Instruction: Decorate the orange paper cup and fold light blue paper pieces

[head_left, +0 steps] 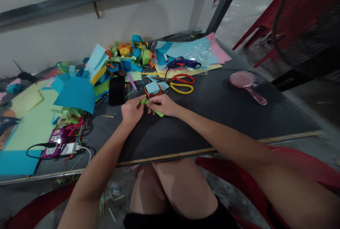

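Observation:
A green paper strip (158, 113) is held between both hands above the dark table (170, 137). My left hand (132, 110) pinches its upper left end, where the paper looks folded. My right hand (163, 105) grips it just to the right, and the strip's loose end sticks out below the fingers. Right behind the hands lies a small light blue paper piece (153, 87) with an orange-brown rim around it. Scissors (183, 83) with one red and one yellow handle rest behind my right hand. A black phone (116, 91) lies left of them, behind my left hand.
Folded coloured papers (127, 53) are heaped at the back. A blue glue gun (183, 62) lies on paper sheets. Further right is a pink hairbrush (245, 80). At the left are a blue sheet (75, 92), a purple power strip (57, 142) and cables. A fan (310, 27) stands at the right.

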`<state>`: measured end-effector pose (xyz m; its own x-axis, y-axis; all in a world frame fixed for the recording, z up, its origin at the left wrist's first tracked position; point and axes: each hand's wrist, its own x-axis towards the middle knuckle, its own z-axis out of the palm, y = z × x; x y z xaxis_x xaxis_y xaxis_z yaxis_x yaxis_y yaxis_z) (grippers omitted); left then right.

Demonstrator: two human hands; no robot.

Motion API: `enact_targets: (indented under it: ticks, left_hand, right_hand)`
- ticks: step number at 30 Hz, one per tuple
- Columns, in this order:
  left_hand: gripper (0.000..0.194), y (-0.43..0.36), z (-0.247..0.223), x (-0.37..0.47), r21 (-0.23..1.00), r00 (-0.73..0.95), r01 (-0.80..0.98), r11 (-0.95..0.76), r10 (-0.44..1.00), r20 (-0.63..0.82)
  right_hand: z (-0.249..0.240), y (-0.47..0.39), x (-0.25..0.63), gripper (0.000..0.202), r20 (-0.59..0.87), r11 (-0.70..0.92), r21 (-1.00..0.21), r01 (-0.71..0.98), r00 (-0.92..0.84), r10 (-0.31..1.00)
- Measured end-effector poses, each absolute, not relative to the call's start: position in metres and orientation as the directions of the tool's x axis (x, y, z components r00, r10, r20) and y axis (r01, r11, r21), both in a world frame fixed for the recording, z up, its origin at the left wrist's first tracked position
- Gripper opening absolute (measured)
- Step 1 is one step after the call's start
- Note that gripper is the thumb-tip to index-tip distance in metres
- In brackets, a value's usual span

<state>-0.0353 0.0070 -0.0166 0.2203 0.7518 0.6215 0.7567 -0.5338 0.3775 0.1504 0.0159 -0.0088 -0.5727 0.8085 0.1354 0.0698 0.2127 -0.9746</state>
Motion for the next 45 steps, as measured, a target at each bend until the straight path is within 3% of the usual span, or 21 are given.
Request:
enact_targets:
  ticks: [6,8,17,24,27,32,36,45]
  left_hand:
    - [0.052,0.007,-0.009,-0.037,0.295,0.557,0.653,-0.697,0.707,0.437]
    - [0.059,0.008,-0.009,-0.035,0.3,0.588,0.645,-0.703,0.707,0.392]
    - [0.041,0.015,-0.019,-0.036,0.276,0.497,0.659,-0.7,0.681,0.538]
    - [0.044,0.004,-0.003,-0.029,0.217,0.344,0.732,-0.646,0.625,0.701]
    - [0.036,0.002,-0.002,-0.03,0.202,0.306,0.747,-0.634,0.597,0.741]
    - [0.018,0.003,-0.005,-0.029,0.141,0.372,0.709,-0.691,0.537,0.757]
    - [0.02,0.003,-0.004,-0.027,0.085,0.403,0.716,-0.693,0.509,0.76]
    - [0.02,0.002,-0.006,-0.026,0.102,0.387,0.756,-0.647,0.567,0.727]
  right_hand:
    - [-0.014,0.021,0.145,0.039,0.023,0.01,-0.999,-0.032,-0.444,0.896]
    - [-0.015,0.023,0.145,0.038,-0.002,-0.022,-0.999,-0.043,-0.413,0.911]
    - [-0.022,0.023,0.144,0.038,0.083,0.063,-0.996,-0.061,-0.407,0.91]
    - [-0.015,0.024,0.143,0.04,-0.008,-0.049,-0.99,-0.13,-0.302,0.953]
    - [-0.012,0.024,0.144,0.046,-0.005,-0.052,-0.986,-0.157,-0.282,0.96]
    - [-0.012,0.024,0.142,0.053,-0.03,-0.071,-0.986,-0.151,-0.262,0.965]
    - [-0.014,0.024,0.141,0.047,-0.031,-0.069,-0.988,-0.139,-0.259,0.965]
    - [-0.019,0.024,0.142,0.039,0.01,-0.022,-0.995,-0.099,-0.314,0.949]
